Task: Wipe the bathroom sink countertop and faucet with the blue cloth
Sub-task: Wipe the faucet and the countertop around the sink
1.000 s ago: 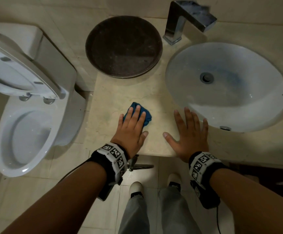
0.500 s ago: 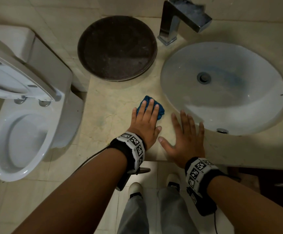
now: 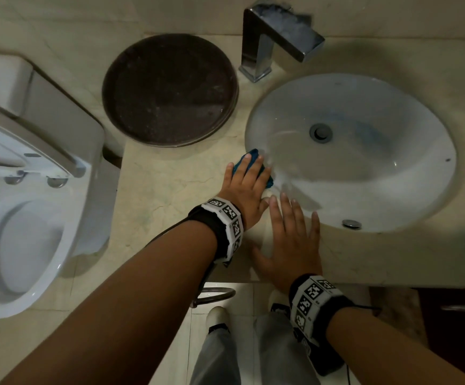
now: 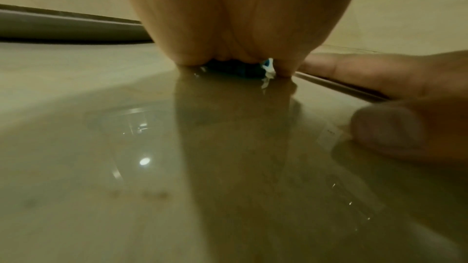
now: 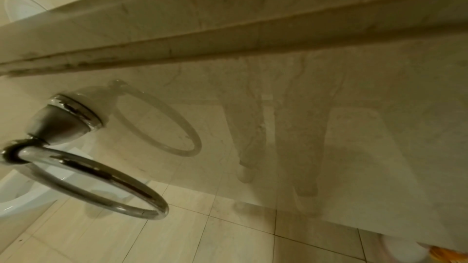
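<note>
The blue cloth (image 3: pixel 252 158) lies bunched on the beige countertop (image 3: pixel 164 190) right at the left rim of the white sink (image 3: pixel 364 173). My left hand (image 3: pixel 246 179) presses flat on it with straight fingers. From the left wrist view the cloth (image 4: pixel 240 69) shows as a dark strip under the fingertips (image 4: pixel 185 57). My right hand (image 3: pixel 289 237) lies flat on the counter near its front edge, fingers spread, just beside the left hand. The square chrome faucet (image 3: pixel 270 40) stands at the back, left of the basin.
A round dark tray (image 3: pixel 170 90) sits at the counter's back left. A white toilet (image 3: pixel 23 218) with raised seat stands left of the counter. A chrome towel ring (image 5: pixel 101 183) hangs below the counter's front edge. My legs and shoes (image 3: pixel 217 315) are on the tiled floor.
My left hand has slid the cloth to the right and away from me, from mid-counter to the sink's left rim. The right hand stayed flat near the front edge.
</note>
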{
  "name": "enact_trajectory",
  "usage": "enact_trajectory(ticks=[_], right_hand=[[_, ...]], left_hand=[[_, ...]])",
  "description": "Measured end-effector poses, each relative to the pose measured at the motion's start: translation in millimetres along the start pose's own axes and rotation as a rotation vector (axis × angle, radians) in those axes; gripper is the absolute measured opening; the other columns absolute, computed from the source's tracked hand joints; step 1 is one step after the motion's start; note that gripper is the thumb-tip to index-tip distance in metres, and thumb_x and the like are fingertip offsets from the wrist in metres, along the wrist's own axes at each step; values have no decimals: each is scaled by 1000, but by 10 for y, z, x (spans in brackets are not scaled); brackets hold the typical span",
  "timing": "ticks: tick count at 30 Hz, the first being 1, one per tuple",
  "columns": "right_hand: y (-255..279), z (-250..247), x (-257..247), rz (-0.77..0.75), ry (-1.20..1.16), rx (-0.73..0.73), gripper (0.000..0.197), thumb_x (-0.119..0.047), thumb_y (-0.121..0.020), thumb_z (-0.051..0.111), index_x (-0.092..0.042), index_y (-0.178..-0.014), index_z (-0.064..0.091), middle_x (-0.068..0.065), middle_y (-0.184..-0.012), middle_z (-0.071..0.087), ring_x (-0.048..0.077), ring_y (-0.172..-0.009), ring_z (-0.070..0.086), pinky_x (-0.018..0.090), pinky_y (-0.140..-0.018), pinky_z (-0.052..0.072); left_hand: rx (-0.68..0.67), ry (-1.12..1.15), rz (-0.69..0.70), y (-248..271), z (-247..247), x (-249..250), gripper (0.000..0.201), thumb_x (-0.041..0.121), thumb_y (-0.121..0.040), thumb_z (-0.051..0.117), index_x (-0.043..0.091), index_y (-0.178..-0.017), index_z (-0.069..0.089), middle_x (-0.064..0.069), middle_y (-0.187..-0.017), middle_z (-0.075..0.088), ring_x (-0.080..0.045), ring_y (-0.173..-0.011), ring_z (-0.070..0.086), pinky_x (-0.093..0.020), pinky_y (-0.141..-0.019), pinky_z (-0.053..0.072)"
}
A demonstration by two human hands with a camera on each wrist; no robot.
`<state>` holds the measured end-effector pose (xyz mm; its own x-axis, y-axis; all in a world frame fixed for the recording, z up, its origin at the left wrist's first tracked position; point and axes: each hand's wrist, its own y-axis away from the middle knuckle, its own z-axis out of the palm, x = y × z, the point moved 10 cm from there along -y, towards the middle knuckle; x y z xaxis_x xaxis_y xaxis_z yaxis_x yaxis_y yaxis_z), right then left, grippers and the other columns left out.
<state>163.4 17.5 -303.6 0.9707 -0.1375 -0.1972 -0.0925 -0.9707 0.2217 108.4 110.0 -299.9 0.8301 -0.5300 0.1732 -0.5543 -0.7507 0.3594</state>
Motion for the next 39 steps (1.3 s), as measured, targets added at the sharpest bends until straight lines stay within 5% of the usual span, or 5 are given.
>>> enact_trajectory(ticks=[14, 20, 27, 32, 39], right_hand=[[13, -22, -6, 8, -36, 9, 84, -71, -76, 32, -34, -147, 8, -3, -158, -1, 20, -145, 2, 52, -114, -5], [28, -34, -11, -15, -34, -1, 82, -73, -78, 25, -35, -147, 2, -4, -158, -7, 19, -145, -3, 51, -115, -7], [18, 53, 2, -20, 49, -53, 75, -70, -83, 12, -34, -146, -11, -2, -156, -16, 20, -145, -11, 50, -115, -11], [81, -21, 59, -72, 39, -62, 70, -57, -86, 4, -28, -147, -11, 1, -156, -19, 18, -144, -14, 49, -116, -10], [291, -4, 580, -11, 100, -55, 75, -64, -81, 0, -31, -147, -8, -1, -156, -19, 19, -145, -11, 47, -116, -9]], left_hand=[[138, 150, 96, -25, -448, -273, 49, 7, -95, 44, 13, -143, 36, -6, -152, 31, -20, -141, 28, -35, -112, 26], [189, 279, 49, 623, -190, -647, 45, 21, -84, 44, 0, -119, 62, -27, -128, 54, -51, -104, 57, -56, -89, 49], [136, 29, -88, 1122, -9, -715, 73, 69, -78, 23, 36, -142, 36, -6, -144, 30, -29, -123, 25, -42, -103, 21], [17, 20, -15, 1195, 293, -500, 80, 62, -78, -1, 28, -150, 8, -2, -158, -9, -24, -145, -13, -46, -115, -6], [-110, 29, 77, 1336, 513, 21, 60, 43, -97, 11, 20, -149, -8, -6, -157, -17, -26, -144, -16, -39, -116, -4]])
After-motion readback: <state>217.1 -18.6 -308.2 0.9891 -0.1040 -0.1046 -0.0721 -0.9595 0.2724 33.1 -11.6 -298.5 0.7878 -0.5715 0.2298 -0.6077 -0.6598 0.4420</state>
